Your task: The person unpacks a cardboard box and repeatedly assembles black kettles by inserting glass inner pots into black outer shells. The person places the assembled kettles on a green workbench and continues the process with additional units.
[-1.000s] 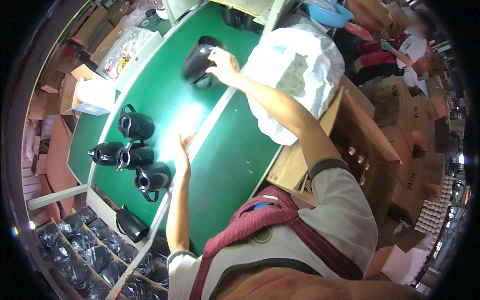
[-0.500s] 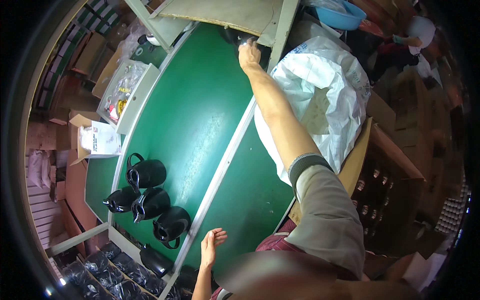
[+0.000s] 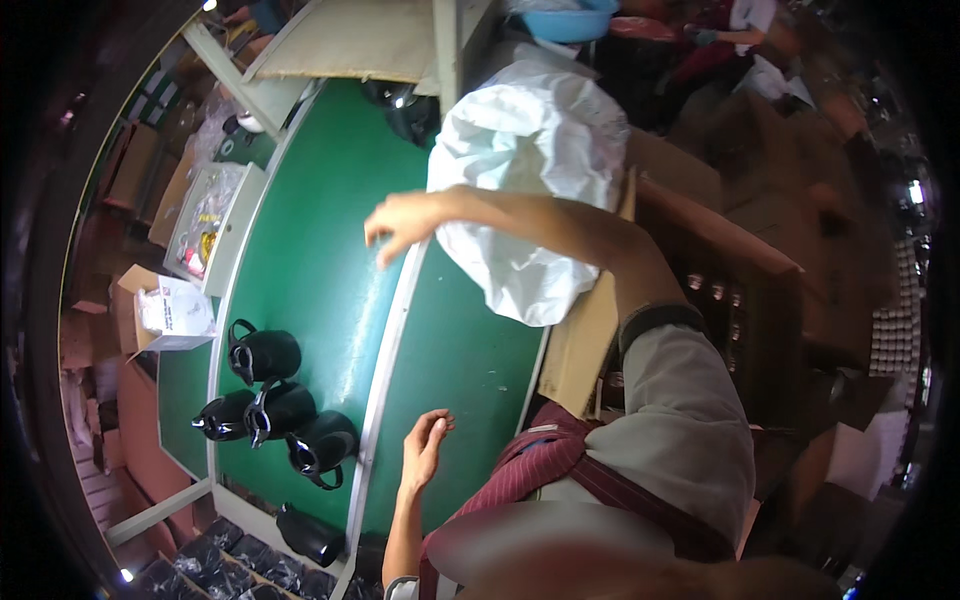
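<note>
My right hand is over the green conveyor belt, reaching across the pale metal rail, its fingers apart and nothing in them. Lower down, my left hand hovers above the green surface on the near side of the rail, fingers loosely spread and nothing held. Several black vacuum jugs with handles and spouts, one of them a jug at the back of the group, sit close together at the belt's lower left. At its far end, shiny black jugs are partly hidden under a shelf.
A white woven sack stands right of the belt, beside a cardboard box. Along the left edge are a grey tray of plastic-wrapped items and an open white carton. Wrapped black items fill boxes below. A co-worker is far right.
My right hand has left the black jugs at the far end and drawn back toward me. The whole view has shifted. My left hand stays near the rail.
</note>
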Motion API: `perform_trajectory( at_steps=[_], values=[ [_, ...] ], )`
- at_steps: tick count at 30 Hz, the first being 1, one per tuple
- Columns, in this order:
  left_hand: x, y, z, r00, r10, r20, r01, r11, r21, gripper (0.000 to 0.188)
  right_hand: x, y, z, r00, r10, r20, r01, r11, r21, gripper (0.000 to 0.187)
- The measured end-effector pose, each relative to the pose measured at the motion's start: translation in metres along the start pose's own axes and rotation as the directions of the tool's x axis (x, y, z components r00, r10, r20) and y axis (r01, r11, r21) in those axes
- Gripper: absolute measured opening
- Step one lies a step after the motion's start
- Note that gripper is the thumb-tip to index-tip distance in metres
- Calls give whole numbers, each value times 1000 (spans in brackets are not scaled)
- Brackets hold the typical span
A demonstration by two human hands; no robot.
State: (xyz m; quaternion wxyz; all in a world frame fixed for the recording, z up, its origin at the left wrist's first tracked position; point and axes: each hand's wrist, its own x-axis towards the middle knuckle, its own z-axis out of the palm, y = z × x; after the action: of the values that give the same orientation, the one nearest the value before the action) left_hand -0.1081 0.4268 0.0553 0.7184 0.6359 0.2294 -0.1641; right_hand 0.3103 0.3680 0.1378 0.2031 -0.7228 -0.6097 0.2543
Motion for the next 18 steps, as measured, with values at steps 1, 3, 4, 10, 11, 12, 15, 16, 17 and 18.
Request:
perform_trajectory(
  at_steps=[1,3,4,10,11,12,15,16,17,18],
  values=[
    [-3,-1,5,1000,23,3,-24,1000,17,34,-36,-27,7,999,-39,38,35,994,100,53],
    [-6,-4,14,998,66,17,-67,997,35,34,-111,-78,5,990,-32,136,-16,940,341,49],
    [-8,-7,20,997,71,23,-72,997,27,34,-149,-104,1,992,17,128,-66,919,390,45],
    [-13,-14,58,981,131,142,-138,990,40,35,-356,-117,38,806,591,-15,-329,470,819,35],
    [-14,-14,64,977,141,163,-149,988,42,35,-387,-104,52,699,716,2,-385,373,844,34],
    [-15,-12,70,971,147,190,-159,986,46,35,-422,-73,79,601,799,-15,-590,456,666,39],
    [-21,-9,83,959,149,243,-175,980,91,36,-487,-38,157,410,910,-55,-840,400,367,37],
    [-21,-7,87,953,147,264,-182,977,112,36,-493,-20,190,347,937,28,-937,346,39,26],
    [-23,-8,89,951,149,271,-189,974,125,37,-491,-13,211,381,923,62,-924,382,-10,26],
    [-25,-9,91,948,159,275,-203,970,136,37,-487,-11,234,411,905,105,-906,419,-59,27]
  ],
)
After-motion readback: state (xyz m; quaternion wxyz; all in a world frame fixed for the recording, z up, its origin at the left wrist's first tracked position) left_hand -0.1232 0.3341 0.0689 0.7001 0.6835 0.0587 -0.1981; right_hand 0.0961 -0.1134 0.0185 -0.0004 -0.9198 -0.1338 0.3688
